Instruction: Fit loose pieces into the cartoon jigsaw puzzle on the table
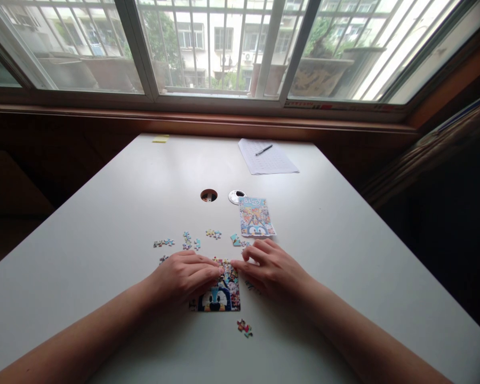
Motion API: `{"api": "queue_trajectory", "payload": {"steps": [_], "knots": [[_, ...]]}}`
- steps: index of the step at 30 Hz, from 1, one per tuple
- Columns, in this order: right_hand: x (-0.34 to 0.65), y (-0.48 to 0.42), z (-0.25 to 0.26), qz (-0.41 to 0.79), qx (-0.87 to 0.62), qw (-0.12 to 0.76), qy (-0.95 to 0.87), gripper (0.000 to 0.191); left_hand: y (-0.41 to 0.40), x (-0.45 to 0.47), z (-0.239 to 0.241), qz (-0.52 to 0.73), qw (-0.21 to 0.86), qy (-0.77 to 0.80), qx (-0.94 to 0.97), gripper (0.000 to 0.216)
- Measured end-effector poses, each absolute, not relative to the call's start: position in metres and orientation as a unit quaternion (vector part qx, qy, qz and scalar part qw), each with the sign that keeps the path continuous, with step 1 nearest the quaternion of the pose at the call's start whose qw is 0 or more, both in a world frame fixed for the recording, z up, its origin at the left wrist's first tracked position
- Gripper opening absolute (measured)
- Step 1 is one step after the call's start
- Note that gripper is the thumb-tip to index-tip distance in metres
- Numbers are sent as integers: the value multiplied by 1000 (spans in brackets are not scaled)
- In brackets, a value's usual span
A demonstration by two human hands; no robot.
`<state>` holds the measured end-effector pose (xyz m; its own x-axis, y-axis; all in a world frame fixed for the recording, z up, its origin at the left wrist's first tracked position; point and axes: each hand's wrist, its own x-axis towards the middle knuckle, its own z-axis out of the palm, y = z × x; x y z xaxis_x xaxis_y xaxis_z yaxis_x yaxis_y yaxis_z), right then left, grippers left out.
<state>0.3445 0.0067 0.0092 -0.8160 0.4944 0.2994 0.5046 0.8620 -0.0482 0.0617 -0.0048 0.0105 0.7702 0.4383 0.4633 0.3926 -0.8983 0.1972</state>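
Observation:
A partly assembled jigsaw puzzle [219, 301] lies flat on the white table, showing a blue cartoon dog face at its near edge. My left hand [186, 274] rests over its left and upper part, fingers stretched out flat and fingertips touching the surface. My right hand [270, 269] is at the puzzle's upper right edge. Its index finger reaches out to touch that edge, while the other fingers bend loosely apart. Under and between my hands, part of the puzzle is hidden. A small cluster of joined pieces [245, 328] lies just below the puzzle's right corner.
Loose puzzle pieces [187, 240] are scattered beyond my hands. A picture sheet [257, 217] overlaps a round metal cover [236, 197], beside a cable hole [208, 196]. Farther back lie papers [270, 160] with a pen [264, 150] and a yellow note [160, 138].

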Motion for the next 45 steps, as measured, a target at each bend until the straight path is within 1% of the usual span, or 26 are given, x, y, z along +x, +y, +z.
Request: {"api": "queue_trajectory", "payload": {"steps": [9, 21, 33, 45], "knots": [[347, 8, 9, 31, -273, 163, -948, 32, -4, 60, 8, 252, 53, 223, 940, 22], [350, 10, 10, 84, -292, 157, -940, 35, -3, 60, 7, 247, 62, 215, 943, 23], [346, 9, 13, 63, -301, 129, -943, 37, -4, 61, 9, 253, 47, 212, 943, 21], [346, 7, 11, 36, -287, 166, -943, 38, -6, 60, 10, 247, 37, 222, 942, 21]]}}
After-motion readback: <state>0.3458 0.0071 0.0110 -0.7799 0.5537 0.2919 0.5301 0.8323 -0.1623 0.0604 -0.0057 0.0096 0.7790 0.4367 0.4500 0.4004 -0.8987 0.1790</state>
